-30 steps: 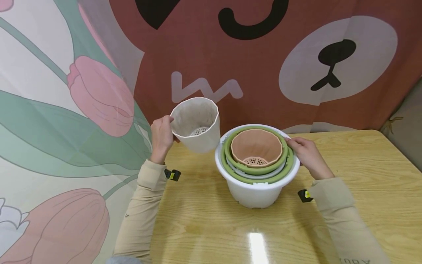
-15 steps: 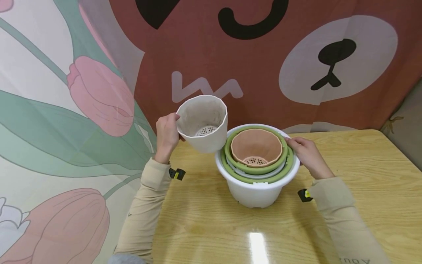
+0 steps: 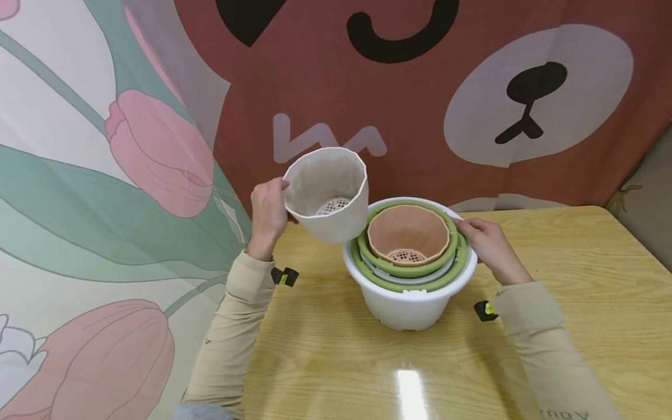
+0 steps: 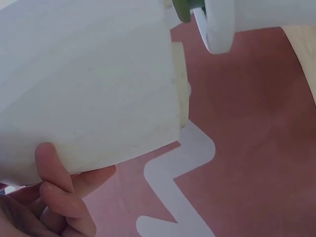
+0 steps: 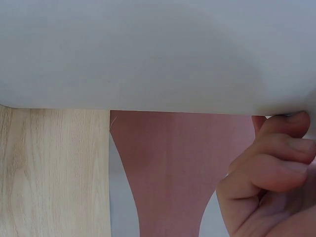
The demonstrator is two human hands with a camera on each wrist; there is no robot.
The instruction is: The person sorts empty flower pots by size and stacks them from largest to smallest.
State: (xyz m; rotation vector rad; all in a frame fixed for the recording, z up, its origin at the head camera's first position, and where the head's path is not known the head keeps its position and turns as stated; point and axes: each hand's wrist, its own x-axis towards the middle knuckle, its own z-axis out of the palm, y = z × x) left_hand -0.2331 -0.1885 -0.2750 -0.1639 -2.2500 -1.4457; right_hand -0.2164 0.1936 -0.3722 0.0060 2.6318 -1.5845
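A small white flower pot [image 3: 341, 224] with a holed bottom is held up by my left hand [image 3: 268, 213], thumb over the rim and fingers against the outer wall. It tilts, its mouth towards me, and its lower right overlaps the edge of the nested stack in the head view. My right hand [image 3: 490, 248] grips the rim of a large white pot [image 3: 406, 309] standing on the table. Inside it sit green-rimmed pots [image 3: 415, 287], a grey rim between them, and a terracotta-coloured pot [image 3: 409, 230] innermost. In the right wrist view curled fingers [image 5: 281, 170] lie beneath the white rim.
The wooden table [image 3: 577, 262] extends to both sides of the stack. Behind it hangs a red printed cloth [image 3: 409, 105] with a bear face; a tulip-print cloth [image 3: 157, 151] closes off the left side.
My left hand has carried the small white pot rightward and slightly up, closer to the stack. The right hand and the large pot have stayed in place.
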